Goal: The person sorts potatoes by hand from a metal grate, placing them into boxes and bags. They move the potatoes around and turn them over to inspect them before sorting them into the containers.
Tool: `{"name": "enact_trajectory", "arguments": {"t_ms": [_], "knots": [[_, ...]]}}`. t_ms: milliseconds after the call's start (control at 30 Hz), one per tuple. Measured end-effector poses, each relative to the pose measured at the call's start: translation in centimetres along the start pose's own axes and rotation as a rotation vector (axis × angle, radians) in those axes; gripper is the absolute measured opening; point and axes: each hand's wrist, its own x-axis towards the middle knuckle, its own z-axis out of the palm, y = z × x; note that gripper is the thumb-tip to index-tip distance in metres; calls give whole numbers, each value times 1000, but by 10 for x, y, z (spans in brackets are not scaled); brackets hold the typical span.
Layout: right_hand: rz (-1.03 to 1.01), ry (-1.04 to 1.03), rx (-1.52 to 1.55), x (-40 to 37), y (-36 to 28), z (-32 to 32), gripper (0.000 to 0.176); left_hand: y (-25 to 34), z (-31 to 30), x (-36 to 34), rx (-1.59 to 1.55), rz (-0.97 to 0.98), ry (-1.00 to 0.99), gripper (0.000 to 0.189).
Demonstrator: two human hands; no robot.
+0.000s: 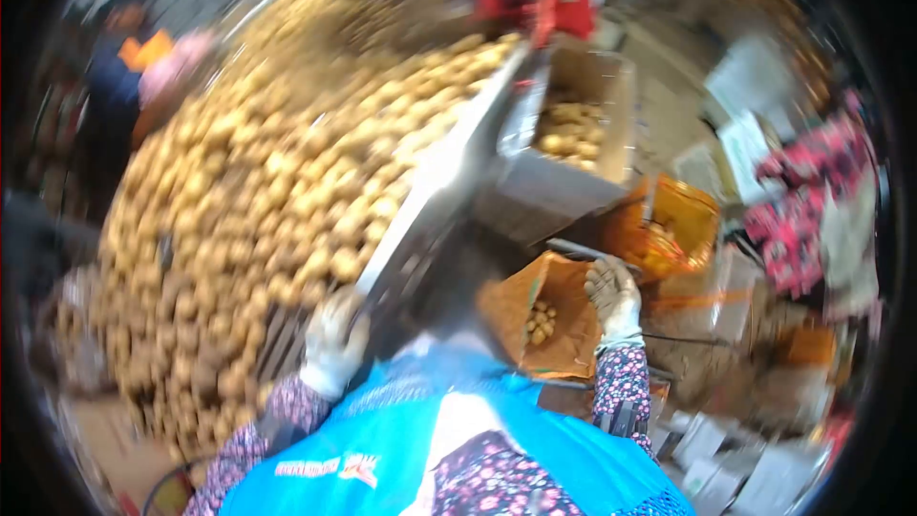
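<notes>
My left hand [336, 339], in a pale work glove, is at the near edge of a wide heap of potatoes [287, 182] on a metal-edged table. Its thumb stands apart from the blurred fingers, and I see nothing in it. On the other side, my right hand [612, 298], in a dirty pale glove, has its fingers curled over the rim of an orange-brown bag [516, 301]. The bag gapes upward with a few small potatoes [541, 322] at its bottom.
Beyond the bag stands a white box [564, 177] partly filled with potatoes. A second orange bag [702, 215] is beside it. Red-and-black patterned cloth [812, 201] hangs at the right. Another person [124, 86] is at the far left. The table's metal edge [444, 167] runs diagonally between my hands.
</notes>
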Motion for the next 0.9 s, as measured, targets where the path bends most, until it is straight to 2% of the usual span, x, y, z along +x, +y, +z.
{"name": "enact_trajectory", "arguments": {"t_ms": [100,167,233,267,333,400,467,500,533,600,633,667,733,767,800,867,900], "knots": [[-41,-261,-278,-30,6,64,55,7,-32,-43,113,-275,-14,45],[-12,-358,-464,-47,22,128,52,-5,-46,-80,160,-413,-11,46],[-19,-535,-597,-56,41,179,46,-4,-58,-104,201,-632,-84,58],[-28,-629,-660,-60,56,206,42,-4,-62,-111,206,-657,-65,58],[-511,-892,-1106,-73,87,250,41,-5,-72,-121,101,-872,-64,66],[-774,-1110,-1297,-104,106,292,38,-5,-77,-122,48,-931,-41,71],[-1264,-1382,-1409,-116,128,328,39,-4,-86,-109,-33,-999,-49,80],[-1382,-1447,-1467,-116,138,339,40,-3,-95,-93,-156,-1107,-91,92],[-1497,-1501,-1505,-111,146,348,41,-24,-80,-104,12,-1008,-126,100],[-1350,-1585,-1637,-101,142,361,49,-41,-73,-86,-168,-990,-174,104],[-1276,-1561,-1871,-86,142,368,60,-48,-62,-74,-20,-938,-220,109],[-1218,-1566,-1942,-71,137,369,71,-57,-53,-64,17,-886,-344,118],[-1221,-1642,-1911,-54,134,372,74,-49,-57,-9,-163,-1119,-496,126],[-1285,-1652,-1880,-45,136,373,77,-60,-40,-7,-86,-1062,-495,129],[-1239,-1670,-1877,-44,131,378,75,-73,-16,-12,150,-796,-570,127],[-1250,-1710,-1761,-32,129,385,64,-76,11,-23,622,-367,-228,123],[-1235,-1729,-1842,-28,125,391,71,-67,7,-5,392,-437,-185,120]]}}
